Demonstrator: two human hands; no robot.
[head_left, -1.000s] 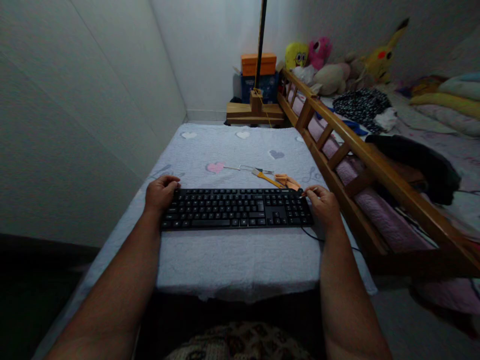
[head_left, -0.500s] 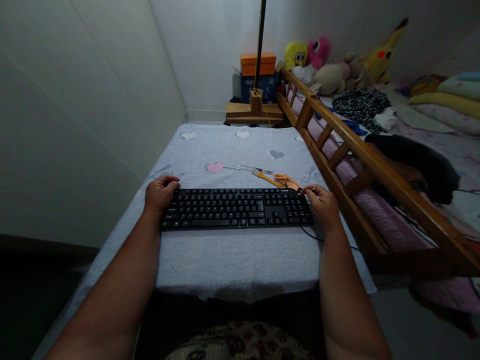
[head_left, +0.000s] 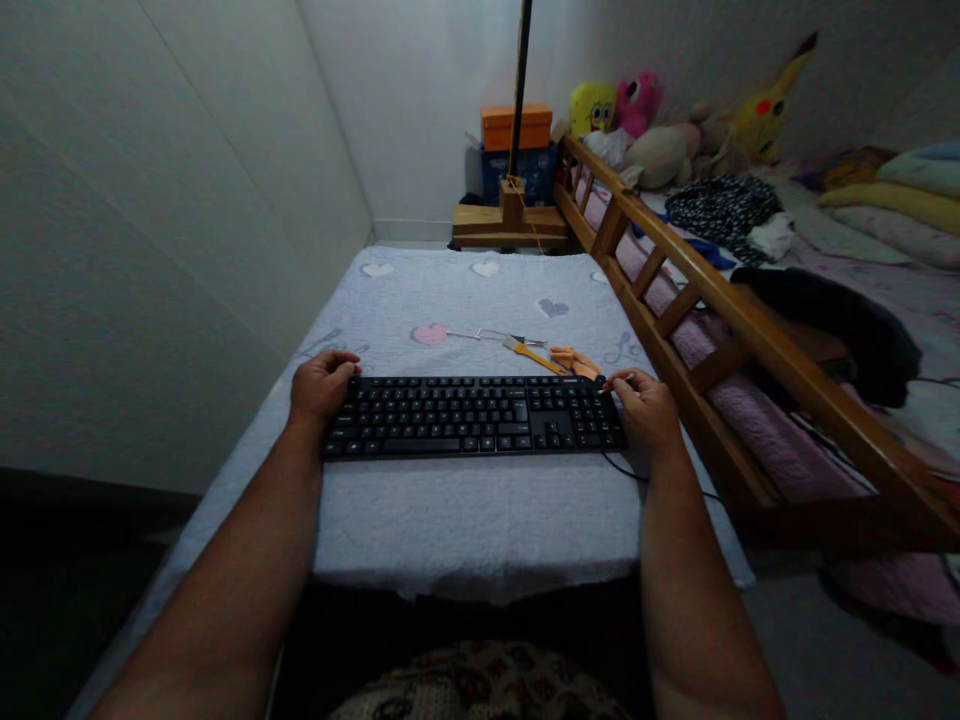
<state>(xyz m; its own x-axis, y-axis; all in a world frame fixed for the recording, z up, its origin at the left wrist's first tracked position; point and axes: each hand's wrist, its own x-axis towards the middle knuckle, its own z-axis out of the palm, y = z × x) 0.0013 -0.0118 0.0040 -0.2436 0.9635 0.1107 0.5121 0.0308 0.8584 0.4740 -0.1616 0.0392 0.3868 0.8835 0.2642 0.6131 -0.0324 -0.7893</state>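
Note:
A black keyboard (head_left: 450, 415) lies on the table covered with a pale blue cloth (head_left: 480, 520). Its left end is gripped by my left hand (head_left: 322, 388), fingers closed at the upper left corner. At the upper right corner, my right hand (head_left: 643, 405) has its fingers closed around the keyboard's edge. Behind the keyboard lie a brush with a yellow handle (head_left: 541, 358), a thin metal tool (head_left: 514, 338) and a crumpled orange cloth (head_left: 574, 360). A black cable (head_left: 622, 470) runs from the keyboard under my right forearm.
Along the right runs a wooden bed rail (head_left: 720, 300), with plush toys (head_left: 660, 155) and clothes beyond it. Past the table's far edge stand a wooden base with a pole (head_left: 512, 205) and an orange box (head_left: 516, 128). A pale wall is on the left.

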